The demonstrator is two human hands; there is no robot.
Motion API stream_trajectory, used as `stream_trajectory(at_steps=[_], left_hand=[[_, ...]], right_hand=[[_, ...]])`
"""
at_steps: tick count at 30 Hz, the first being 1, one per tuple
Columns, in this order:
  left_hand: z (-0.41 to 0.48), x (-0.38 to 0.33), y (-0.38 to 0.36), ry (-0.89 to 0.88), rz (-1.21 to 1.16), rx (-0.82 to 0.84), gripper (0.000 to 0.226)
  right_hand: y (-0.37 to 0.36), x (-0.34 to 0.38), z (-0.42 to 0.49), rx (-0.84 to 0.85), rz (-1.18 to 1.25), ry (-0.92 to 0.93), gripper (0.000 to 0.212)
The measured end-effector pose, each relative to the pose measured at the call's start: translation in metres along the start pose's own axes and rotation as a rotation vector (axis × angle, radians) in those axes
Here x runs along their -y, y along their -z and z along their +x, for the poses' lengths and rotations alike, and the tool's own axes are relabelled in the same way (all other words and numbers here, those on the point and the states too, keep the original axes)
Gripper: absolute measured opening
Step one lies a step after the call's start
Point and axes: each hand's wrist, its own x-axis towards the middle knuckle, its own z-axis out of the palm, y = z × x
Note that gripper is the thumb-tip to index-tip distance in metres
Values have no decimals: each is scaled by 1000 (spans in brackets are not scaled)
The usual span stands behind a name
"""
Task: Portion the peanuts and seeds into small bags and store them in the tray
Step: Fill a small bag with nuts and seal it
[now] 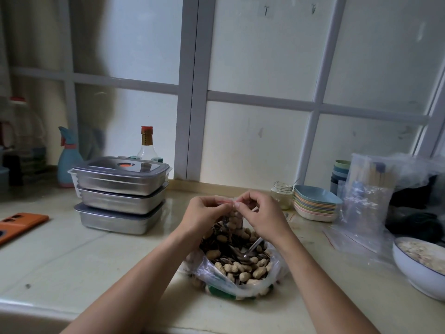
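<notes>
Small bag (232,220) (just one) pinched by left hand (204,214) and right hand (263,214); three trays (120,201).

i can read no word, brand or number anywhere here. the gold band on the neck of the bottle (147,140), left of centre, is too small and blurred to show lettering. the green print on the big plastic bag (225,294) at lower centre is crumpled and unreadable.
</notes>
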Motion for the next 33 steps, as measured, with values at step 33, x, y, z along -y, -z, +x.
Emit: stream_trajectory(at_steps=[33], left_hand=[[-1, 2, -1, -30, -7, -18, 10]], right_hand=[[1, 1, -2, 10, 18, 20, 5]])
